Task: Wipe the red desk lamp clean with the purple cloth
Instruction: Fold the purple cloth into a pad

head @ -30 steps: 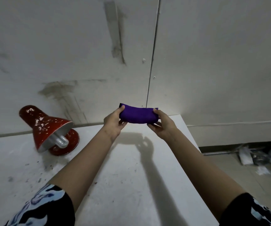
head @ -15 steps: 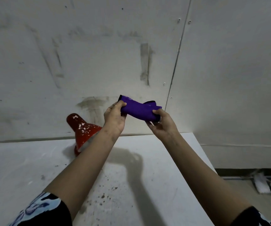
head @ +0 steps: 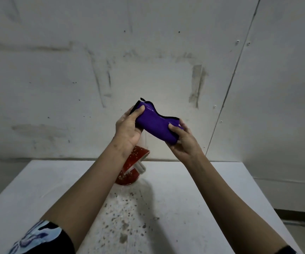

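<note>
Red desk lamp (head: 136,158): shade top and neck hidden behind the left forearm (head: 96,180).
Purple cloth (head: 155,125): ends covered by both hands.
Table (head: 194,198): near edge cut off below.

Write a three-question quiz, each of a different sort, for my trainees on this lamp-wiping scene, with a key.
1. True or false: the purple cloth is touching the red desk lamp.
2. Multiple choice: what holds the cloth? A) left hand only B) right hand only C) both hands
3. Fill in: the lamp stands on the white ____, partly hidden behind the left forearm.

Key
1. False: the cloth is held up in the air, above the lamp.
2. C: each hand has a grip on one end of the folded cloth.
3. Table; dark specks dot it in front of the lamp.
</note>
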